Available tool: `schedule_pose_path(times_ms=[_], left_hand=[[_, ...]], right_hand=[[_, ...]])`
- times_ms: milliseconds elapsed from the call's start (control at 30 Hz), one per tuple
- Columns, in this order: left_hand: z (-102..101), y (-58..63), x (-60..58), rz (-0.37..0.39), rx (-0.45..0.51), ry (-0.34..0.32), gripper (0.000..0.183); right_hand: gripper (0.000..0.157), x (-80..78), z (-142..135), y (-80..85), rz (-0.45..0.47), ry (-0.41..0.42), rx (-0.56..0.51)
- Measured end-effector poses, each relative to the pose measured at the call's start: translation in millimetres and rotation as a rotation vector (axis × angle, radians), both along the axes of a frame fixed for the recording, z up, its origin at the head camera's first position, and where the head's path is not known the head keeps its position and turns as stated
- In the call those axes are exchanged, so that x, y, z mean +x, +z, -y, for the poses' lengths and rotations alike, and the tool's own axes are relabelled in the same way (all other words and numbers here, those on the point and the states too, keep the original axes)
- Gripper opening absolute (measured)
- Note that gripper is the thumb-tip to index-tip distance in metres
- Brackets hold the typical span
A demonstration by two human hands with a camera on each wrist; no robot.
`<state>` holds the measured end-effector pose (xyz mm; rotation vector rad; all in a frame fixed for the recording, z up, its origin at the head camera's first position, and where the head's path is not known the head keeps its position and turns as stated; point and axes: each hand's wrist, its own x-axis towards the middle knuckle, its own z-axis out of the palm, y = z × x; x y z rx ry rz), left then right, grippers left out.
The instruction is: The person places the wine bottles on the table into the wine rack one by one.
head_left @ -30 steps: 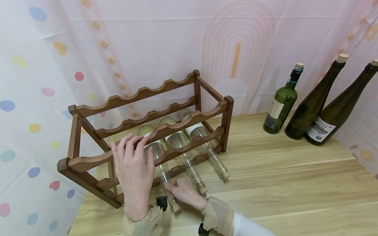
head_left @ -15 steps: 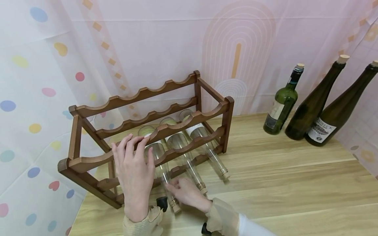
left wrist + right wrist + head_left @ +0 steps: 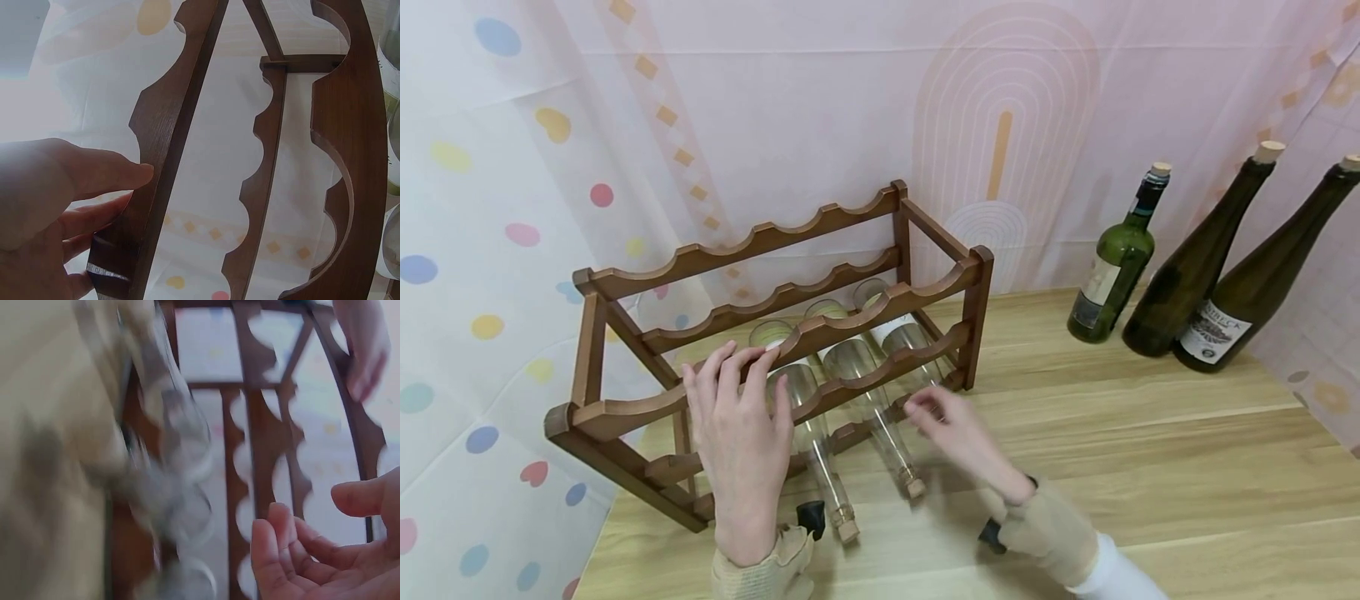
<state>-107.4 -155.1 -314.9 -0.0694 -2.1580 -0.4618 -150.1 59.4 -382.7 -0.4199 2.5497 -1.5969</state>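
Observation:
A brown wooden wine rack [image 3: 823, 333] with scalloped rails stands on the table. My left hand [image 3: 741, 437] grips its upper front rail. In the left wrist view the thumb [image 3: 119, 172] lies against one face of that rail, with fingers passing behind it. Three clear glass bottles lie in the bottom row, necks toward me: the left bottle [image 3: 823, 467], the middle bottle [image 3: 887, 433] and the right bottle [image 3: 904, 333]. Over the right bottle's neck hovers my right hand [image 3: 966, 446], hiding its cork. The right wrist view shows this hand's fingers [image 3: 265, 550] loosely bent, holding nothing.
To the right of the rack stand a green bottle [image 3: 1097, 283] and two taller dark bottles, one plain [image 3: 1180, 275] and one labelled [image 3: 1247, 292], all corked. A patterned cloth [image 3: 820, 100] hangs close behind the rack and along the left side.
My right hand has let go of the left bottle's neck and moved right and away from me, over the right bottle. My left hand stays on the rail.

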Motion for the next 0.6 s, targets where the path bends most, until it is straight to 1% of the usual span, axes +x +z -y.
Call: schedule_pose_path(times_ms=[67, 233, 300, 367, 467, 533, 600], left_hand=[[-0.1, -0.1, 0.0, -0.001, 0.000, -0.001, 0.024], [0.5, -0.7, 0.4, -0.001, 0.001, -0.001, 0.024], [0.6, -0.7, 0.5, -0.001, 0.001, -0.001, 0.024], [0.6, -0.7, 0.5, -0.004, 0.000, -0.001, 0.023], [0.5, -0.2, 0.2, -0.010, -0.002, 0.000, 0.024], [0.4, -0.1, 0.1, -0.015, -0.004, 0.000, 0.023], [0.4, -0.1, 0.1, -0.015, -0.006, 0.002, 0.023]], right_hand=[[0.025, -10.6, -15.1, 4.0, -0.049, -0.068, -0.014], [0.031, -45.2, -58.7, 10.7, -0.180, -0.271, 0.041], [0.031, -59.5, -78.1, 13.4, -0.242, -0.377, 0.046], [0.030, -74.0, -97.6, 16.6, -0.323, -0.489, 0.042], [0.030, -91.8, -125.3, 24.5, -0.417, -0.661, 0.044], [0.033, -101.5, -142.5, 31.2, -0.445, -0.756, 0.034], [0.037, -109.6, -158.5, 39.2, -0.450, -0.835, 0.006]])
